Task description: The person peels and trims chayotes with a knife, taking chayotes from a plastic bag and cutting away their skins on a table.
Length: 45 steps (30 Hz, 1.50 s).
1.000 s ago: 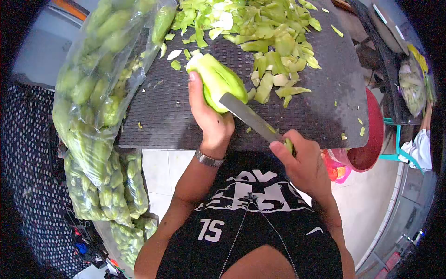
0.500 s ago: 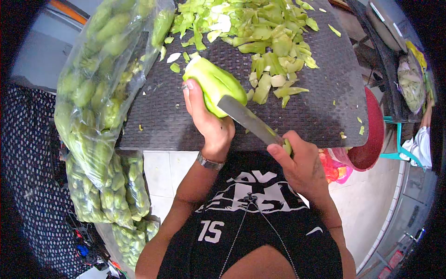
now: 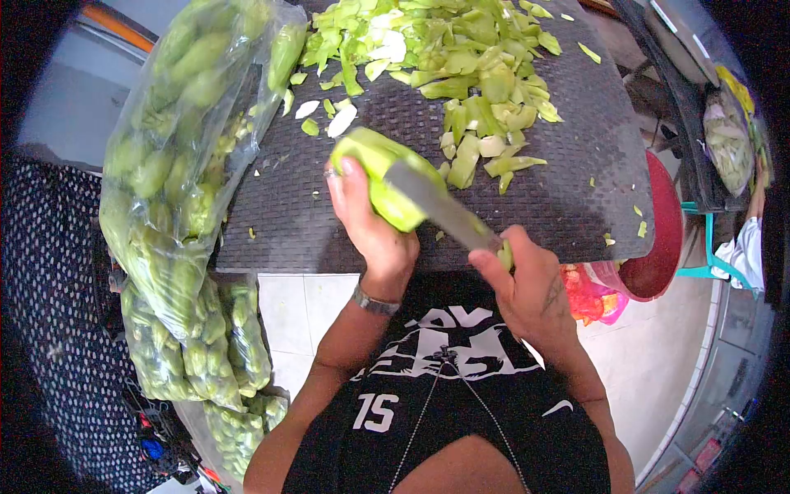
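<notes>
My left hand (image 3: pixel 370 222) cups a light-green, pear-shaped vegetable, apparently a chayote (image 3: pixel 374 156), above the near part of the table. The fingers wrap around its left and lower side. In my right hand (image 3: pixel 527 284) is a knife (image 3: pixel 448 216), gripped by a handle mostly hidden under the fingers. Its broad blade points up and left and lies against the chayote's right side; motion blurs it slightly. Beyond the chayote, a white slice (image 3: pixel 341 120) rests on the table. A large heap of green peelings (image 3: pixel 461 58) spreads over the far side.
A dark woven-pattern table (image 3: pixel 568 198) lies before me. Along its left edge sits a clear bag of green vegetables (image 3: pixel 177 140), with more filled bags (image 3: pixel 197 346) below. A red tub (image 3: pixel 658 247) and a teal stool frame (image 3: pixel 695 239) stand at the right.
A white slice now lies on the table just beyond the chayote. The chayote has shifted slightly toward me and turned, and the blade is higher along its side.
</notes>
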{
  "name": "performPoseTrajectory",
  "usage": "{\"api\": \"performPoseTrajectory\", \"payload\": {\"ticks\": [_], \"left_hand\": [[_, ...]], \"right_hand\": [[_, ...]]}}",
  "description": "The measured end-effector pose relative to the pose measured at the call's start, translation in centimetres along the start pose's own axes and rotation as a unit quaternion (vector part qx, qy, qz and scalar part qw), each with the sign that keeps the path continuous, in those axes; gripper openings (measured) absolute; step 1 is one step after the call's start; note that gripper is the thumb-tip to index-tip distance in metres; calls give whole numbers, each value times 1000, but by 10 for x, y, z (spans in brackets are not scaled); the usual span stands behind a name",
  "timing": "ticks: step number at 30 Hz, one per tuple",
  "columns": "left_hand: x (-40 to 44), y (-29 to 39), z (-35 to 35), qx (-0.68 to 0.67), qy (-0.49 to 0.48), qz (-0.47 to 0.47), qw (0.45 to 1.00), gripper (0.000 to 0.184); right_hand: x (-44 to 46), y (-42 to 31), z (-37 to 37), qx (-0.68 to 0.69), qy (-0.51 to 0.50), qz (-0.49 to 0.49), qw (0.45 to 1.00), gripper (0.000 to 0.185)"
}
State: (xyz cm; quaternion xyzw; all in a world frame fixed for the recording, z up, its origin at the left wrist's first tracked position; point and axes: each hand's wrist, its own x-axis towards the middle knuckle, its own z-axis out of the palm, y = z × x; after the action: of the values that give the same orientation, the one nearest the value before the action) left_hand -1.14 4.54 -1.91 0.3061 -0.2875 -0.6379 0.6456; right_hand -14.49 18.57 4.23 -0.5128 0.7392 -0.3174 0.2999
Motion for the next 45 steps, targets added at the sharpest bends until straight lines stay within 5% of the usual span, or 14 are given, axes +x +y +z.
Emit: {"api": "performPoseTrajectory", "payload": {"ticks": [2, 8, 11, 15, 22, 31, 37, 40, 45], "left_hand": [[-16, -1, 14, 63, -14, 38, 997, 40], [-3, 5, 10, -140, -16, -236, 961, 50], [10, 8, 6, -164, 16, -292, 942, 50], [22, 5, -8, -114, -56, -324, 938, 50], [25, 6, -8, -90, -121, -306, 940, 56], [25, 3, -10, -33, -83, -245, 965, 59], [22, 9, -4, -54, -79, -217, 971, 38], [23, 3, -8, -11, -73, -182, 980, 53], [17, 8, -3, 12, -69, -193, 979, 52]], "right_hand": [[7, 2, -1, -1, 9, 7, 1000, 44], [3, 3, -13, 6, 30, 33, 999, 41], [0, 1, -23, -32, 32, 61, 997, 45], [-3, -9, -26, -34, -7, 87, 996, 47], [-5, -11, -26, -74, 8, 40, 996, 48], [-12, -15, -29, -81, -2, 52, 995, 49], [-17, -11, -28, -103, -1, 44, 994, 50], [-18, -10, -27, -109, 4, 41, 993, 50], [-16, -10, -28, -100, -3, 33, 994, 50]]}}
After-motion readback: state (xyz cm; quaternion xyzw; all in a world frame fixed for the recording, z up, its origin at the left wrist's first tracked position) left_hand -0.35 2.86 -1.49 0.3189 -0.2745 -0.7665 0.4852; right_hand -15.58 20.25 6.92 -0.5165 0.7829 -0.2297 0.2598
